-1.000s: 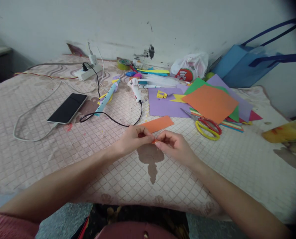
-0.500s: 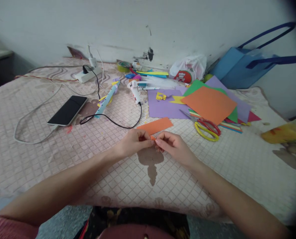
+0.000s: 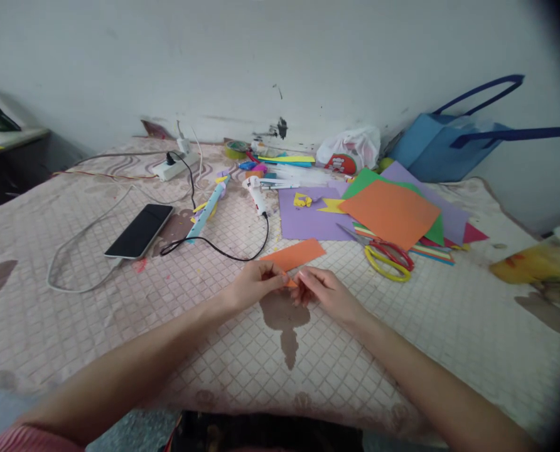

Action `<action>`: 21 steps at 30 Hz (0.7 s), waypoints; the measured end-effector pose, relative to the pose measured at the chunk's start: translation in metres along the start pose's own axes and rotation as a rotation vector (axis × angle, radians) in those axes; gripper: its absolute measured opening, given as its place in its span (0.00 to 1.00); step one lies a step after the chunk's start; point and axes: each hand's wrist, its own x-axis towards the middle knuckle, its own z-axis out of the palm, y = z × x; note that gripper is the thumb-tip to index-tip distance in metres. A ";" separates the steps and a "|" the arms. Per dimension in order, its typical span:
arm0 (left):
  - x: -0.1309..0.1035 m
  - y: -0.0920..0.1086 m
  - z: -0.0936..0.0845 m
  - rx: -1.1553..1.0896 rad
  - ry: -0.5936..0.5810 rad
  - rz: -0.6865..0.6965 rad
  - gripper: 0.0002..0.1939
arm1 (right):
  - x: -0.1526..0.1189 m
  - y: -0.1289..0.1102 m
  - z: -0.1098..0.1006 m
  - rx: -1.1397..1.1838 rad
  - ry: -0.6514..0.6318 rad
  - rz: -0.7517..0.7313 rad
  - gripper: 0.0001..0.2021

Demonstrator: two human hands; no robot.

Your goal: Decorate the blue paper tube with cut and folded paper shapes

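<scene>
"Head camera: what did the hands have between them?"

"A small orange piece, paper-like and folded or narrow, in front of the person. The left hand had its thumb and fingers pinched on it. The right hand had its fingertips drawn close at the piece's other end, but I couldn't tell whether they gripped it."

"Which way did it point?"

"Its visible part tapered toward the right hand, the long axis running from the left fingertips rightward and slightly toward the person."

"And around the grip?"

"Just beyond it lay a flat orange strip, rectangular, its right end angled away. Farther beyond were a smooth purple sheet and, slightly left, a white plastic glue gun. Right of the grip, scissors with red and yellow loops rested near a fanned stack topped by an orange sheet. Underneath everything, the tablecloth had a diamond lattice."

"Any containers?"

"Well beyond the grip, a crumpled white plastic bag, contents unclear; farther right, a boxy blue bag with clear plastic at its mouth."
</scene>
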 end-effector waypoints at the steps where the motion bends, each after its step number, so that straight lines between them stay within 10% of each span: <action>1: 0.000 0.000 0.000 -0.016 -0.002 -0.018 0.13 | 0.001 0.001 0.000 0.031 -0.010 0.028 0.20; 21: 0.004 -0.006 -0.003 -0.004 0.026 0.025 0.16 | 0.006 0.000 0.001 -0.057 0.006 -0.043 0.13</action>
